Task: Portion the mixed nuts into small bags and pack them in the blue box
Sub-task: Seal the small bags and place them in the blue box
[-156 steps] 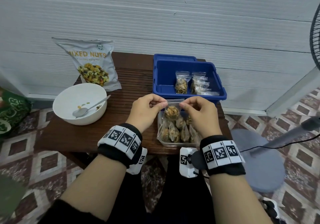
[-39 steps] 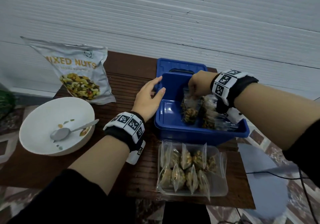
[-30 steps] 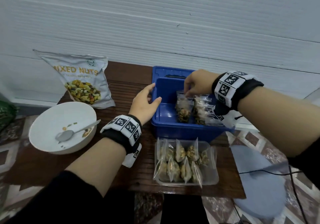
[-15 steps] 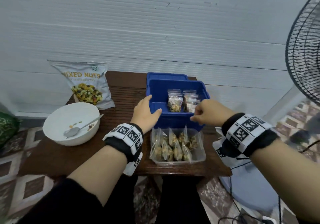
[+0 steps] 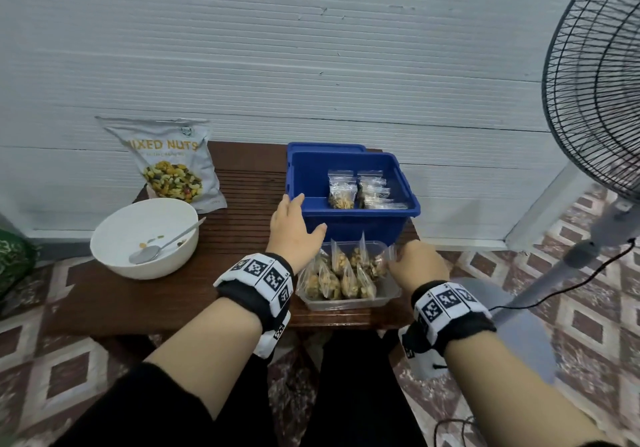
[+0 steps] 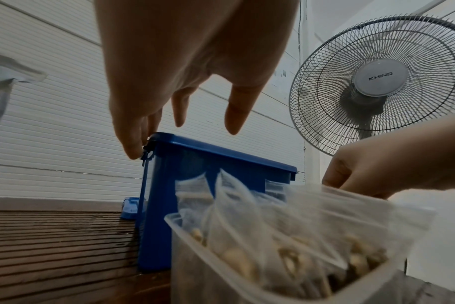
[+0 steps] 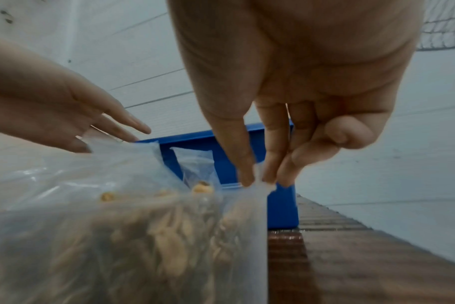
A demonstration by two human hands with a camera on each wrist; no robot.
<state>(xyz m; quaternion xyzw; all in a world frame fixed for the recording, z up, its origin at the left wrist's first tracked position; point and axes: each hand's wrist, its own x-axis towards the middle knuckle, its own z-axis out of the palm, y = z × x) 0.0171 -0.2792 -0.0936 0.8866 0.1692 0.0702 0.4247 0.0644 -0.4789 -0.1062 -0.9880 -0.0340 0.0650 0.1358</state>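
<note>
The blue box [image 5: 349, 228] stands at the back of the brown table with a few filled small bags [image 5: 343, 192] upright inside. In front of it a clear plastic tray [image 5: 346, 303] holds several small bags of nuts [image 5: 337, 275]. My left hand [image 5: 294, 225] rests with straight fingers against the box's near left corner [image 6: 153, 139]. My right hand [image 5: 412, 261] is at the tray's right end; its thumb and fingers pinch the top edge of one small bag [image 7: 257, 181] there.
A white bowl [image 5: 114, 235] with a spoon [image 5: 166, 246] and a few nuts sits at the table's left. The mixed nuts pouch [image 5: 169, 162] leans on the white wall behind it. A standing fan [image 5: 595, 100] is at the right, its grey base [image 5: 512, 336] on the tiled floor.
My right hand left a bag in the blue box, drew back toward me and now pinches a bag in the clear tray. The left hand stayed on the box's corner.
</note>
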